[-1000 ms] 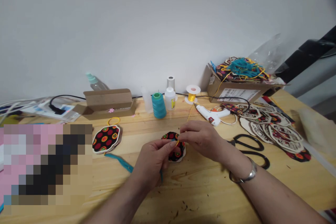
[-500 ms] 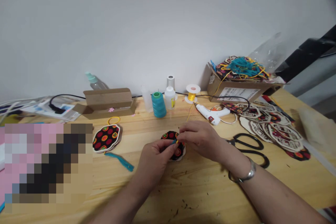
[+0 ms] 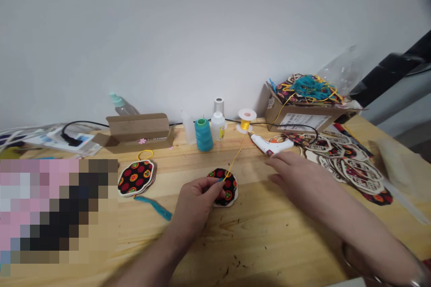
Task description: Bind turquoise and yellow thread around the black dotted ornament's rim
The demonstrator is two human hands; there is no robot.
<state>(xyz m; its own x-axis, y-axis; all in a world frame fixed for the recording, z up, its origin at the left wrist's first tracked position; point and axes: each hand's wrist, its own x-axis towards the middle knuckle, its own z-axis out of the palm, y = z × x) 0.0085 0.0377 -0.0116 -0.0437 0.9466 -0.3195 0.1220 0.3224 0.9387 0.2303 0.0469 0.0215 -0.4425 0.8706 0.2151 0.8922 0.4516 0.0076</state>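
Observation:
My left hand (image 3: pixel 198 199) is closed in a pinch on a yellow cord (image 3: pixel 237 154) and a teal bit, pressed on a black patterned fabric piece (image 3: pixel 229 187) that lies on the wooden table (image 3: pixel 256 233). The cord runs up to a small yellow spool (image 3: pixel 246 121). My right hand (image 3: pixel 296 172) is off the piece, fingers stretched out and a little blurred, reaching over the table just below a white glue gun (image 3: pixel 271 145). It holds nothing.
A finished patterned piece with a yellow loop (image 3: pixel 136 177) and a teal tassel (image 3: pixel 153 206) lie at left. Teal thread cone (image 3: pixel 203 134), white bottles (image 3: pixel 218 125), cardboard boxes (image 3: pixel 305 114) stand at the back. Cut-out shapes (image 3: pixel 350 166) spread at right.
My right hand let go of the cord at the fabric piece and moved right and away toward the glue gun, covering the scissors. The left hand stays pinched on the piece.

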